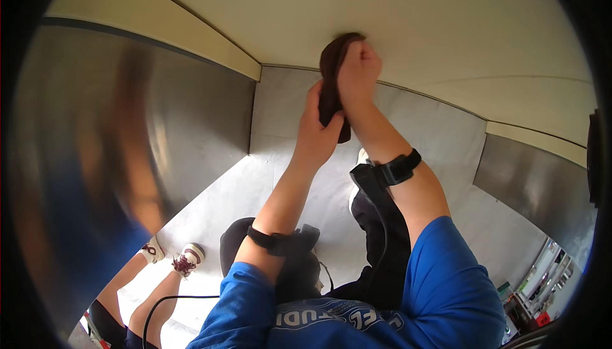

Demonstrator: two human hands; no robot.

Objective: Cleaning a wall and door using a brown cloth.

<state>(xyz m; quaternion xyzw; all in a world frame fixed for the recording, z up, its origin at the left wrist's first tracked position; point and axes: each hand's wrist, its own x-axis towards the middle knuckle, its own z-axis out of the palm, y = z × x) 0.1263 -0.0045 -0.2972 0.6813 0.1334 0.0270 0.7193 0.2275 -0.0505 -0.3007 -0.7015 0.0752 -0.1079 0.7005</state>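
A dark brown cloth [333,64], folded into a long bundle, is gripped between both my hands in front of the cream-coloured panel [430,19]. My right hand [359,71] is curled into a fist along the cloth's upper right side, close to the panel; whether it touches the panel is hard to tell. Lower down, my left hand [318,131] wraps the cloth from the left, its thumb across the front. The cloth's bottom end hangs free below that thumb. My right palm is hidden from view.
Brushed-metal panels stand at left [205,95] and right [521,177], the left one reflecting blurred shapes. Below is a grey floor [287,110]. Another person's legs and sneakers [189,258] are at lower left, near a black cable [158,306]. Shelves with small items [545,272] appear at lower right.
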